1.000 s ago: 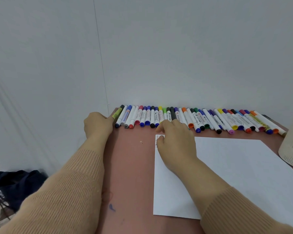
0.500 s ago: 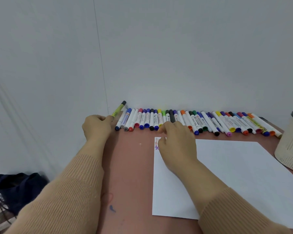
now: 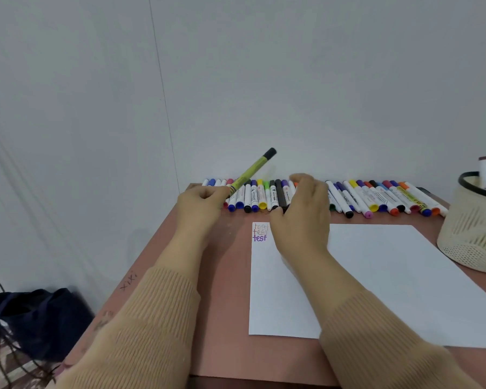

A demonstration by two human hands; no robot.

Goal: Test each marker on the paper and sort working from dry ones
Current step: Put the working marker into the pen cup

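Head view: the left hand (image 3: 201, 204) now pinches the lower end of a yellow-green marker (image 3: 251, 172) and holds it up off the counter (image 3: 225, 290), beyond the paper's (image 3: 390, 276) far left corner. The marker is tilted, its black cap pointing up toward the wall. A second ago that marker lay at the left end of the row of markers (image 3: 357, 196) along the paper's far edge, with the left hand just closing on it; half a second ago it was only starting to rise.

The right hand (image 3: 303, 217) has also come up. It was lying flat on the paper's far left corner; now it hovers above that corner with fingers loosely curved and apart, holding nothing and reaching toward the raised marker. With the hand lifted, three small written words (image 3: 260, 233) show on the corner, in orange, a paler colour and purple.

I'd judge three markers tested and this one next, the right hand probably about to pull its cap. Most of the row waits. A basket (image 3: 472, 237) stands off the paper's far right corner.
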